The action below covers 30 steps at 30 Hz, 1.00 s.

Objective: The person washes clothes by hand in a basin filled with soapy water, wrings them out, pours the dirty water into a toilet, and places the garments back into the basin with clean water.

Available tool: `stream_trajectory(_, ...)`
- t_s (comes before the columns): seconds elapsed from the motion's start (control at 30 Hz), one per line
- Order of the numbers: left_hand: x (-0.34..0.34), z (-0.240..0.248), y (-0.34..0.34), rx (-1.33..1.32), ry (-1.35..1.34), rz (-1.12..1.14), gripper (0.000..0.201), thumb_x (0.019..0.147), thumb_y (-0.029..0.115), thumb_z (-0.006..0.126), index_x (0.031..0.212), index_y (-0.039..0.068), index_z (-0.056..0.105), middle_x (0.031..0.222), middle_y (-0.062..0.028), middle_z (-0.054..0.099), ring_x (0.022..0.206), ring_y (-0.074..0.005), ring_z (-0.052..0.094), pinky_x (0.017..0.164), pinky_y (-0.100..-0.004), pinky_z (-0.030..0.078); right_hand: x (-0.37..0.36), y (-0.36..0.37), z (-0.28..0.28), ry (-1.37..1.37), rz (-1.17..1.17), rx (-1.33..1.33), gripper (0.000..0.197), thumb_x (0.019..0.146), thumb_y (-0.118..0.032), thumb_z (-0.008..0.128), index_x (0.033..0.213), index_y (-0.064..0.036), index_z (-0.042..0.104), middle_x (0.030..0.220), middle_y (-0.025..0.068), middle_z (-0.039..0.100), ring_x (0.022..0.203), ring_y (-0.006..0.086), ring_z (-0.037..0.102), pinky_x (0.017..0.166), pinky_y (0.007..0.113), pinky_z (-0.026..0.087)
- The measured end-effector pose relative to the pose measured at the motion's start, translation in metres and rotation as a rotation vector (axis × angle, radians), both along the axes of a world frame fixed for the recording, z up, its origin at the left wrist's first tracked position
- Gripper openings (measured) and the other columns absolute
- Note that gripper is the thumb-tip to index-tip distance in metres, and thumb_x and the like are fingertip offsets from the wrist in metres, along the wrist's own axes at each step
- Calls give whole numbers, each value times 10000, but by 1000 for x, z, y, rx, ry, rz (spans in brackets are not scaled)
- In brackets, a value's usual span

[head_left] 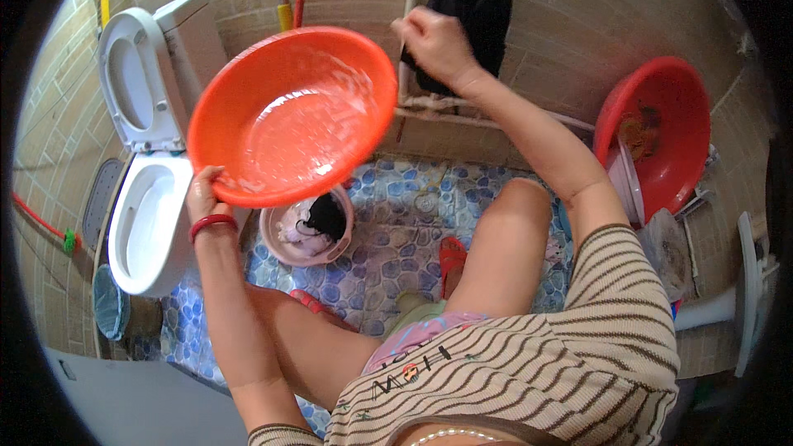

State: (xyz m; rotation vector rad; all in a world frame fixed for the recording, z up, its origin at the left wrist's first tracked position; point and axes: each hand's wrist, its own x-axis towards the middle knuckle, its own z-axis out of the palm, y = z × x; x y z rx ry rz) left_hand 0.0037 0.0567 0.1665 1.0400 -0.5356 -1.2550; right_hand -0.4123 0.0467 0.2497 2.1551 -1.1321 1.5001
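My left hand [205, 196] grips the lower left rim of a large orange plastic basin [285, 144]. The basin is tilted toward me and its inside looks wet and shiny. My right hand [438, 43] is raised just beyond the basin's right rim, apart from it, in front of a black bag [475, 12] by the wall. Its fingers are curled closed and slightly blurred; whether anything is in them is hidden. Partly under the orange basin, a small pale pink basin [307, 258] on the floor holds white and black cloth [326, 217].
A white toilet [153, 223] with raised lid stands at left, beside a lined bin [110, 301]. Pipes [496, 121] run along the wall. On the right are a red basin [673, 136], a plastic bag [665, 252] and a white sink [747, 297]. The floor [384, 239] has a blue pebble pattern.
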Motion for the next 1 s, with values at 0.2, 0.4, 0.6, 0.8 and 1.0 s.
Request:
stream_trajectory(0.2,-119,-34,1,76,-228,-26,198,612,-99,536,769,21,545,680,-28,513,550,-165,486,535,-309,440,-119,-5,64,-299,-319,169,260,842,-293,585,727,-61,606,574,57,585,541,219,607,534,336,477)
stream_trajectory(0.4,-180,-76,20,141,-340,-140,158,619,-49,562,750,28,607,636,-12,553,511,-130,483,478,-267,378,-146,-22,58,27,-486,213,319,851,-321,579,713,-35,612,585,98,588,493,210,546,537,360,479)
stream_trajectory(0.6,-211,-107,14,147,-278,-326,175,669,-14,576,830,12,639,682,-27,609,523,-130,511,502,-271,411,-125,-44,82,256,-734,357,438,840,-408,583,672,-5,614,591,162,578,553,274,579,571,404,493)
stream_trajectory(0.8,-248,-136,7,213,-100,-312,169,639,-54,534,786,11,586,709,-50,584,581,-187,532,540,-310,433,-142,-59,74,195,-527,431,407,898,-325,492,683,16,542,554,178,542,503,309,532,531,413,441)
stream_trajectory(1.0,-257,-145,4,230,54,-291,235,606,-105,504,805,5,564,741,-65,579,619,-209,547,573,-310,455,-166,-63,90,44,-213,626,235,860,-204,579,813,24,547,637,67,558,530,168,563,488,333,463)
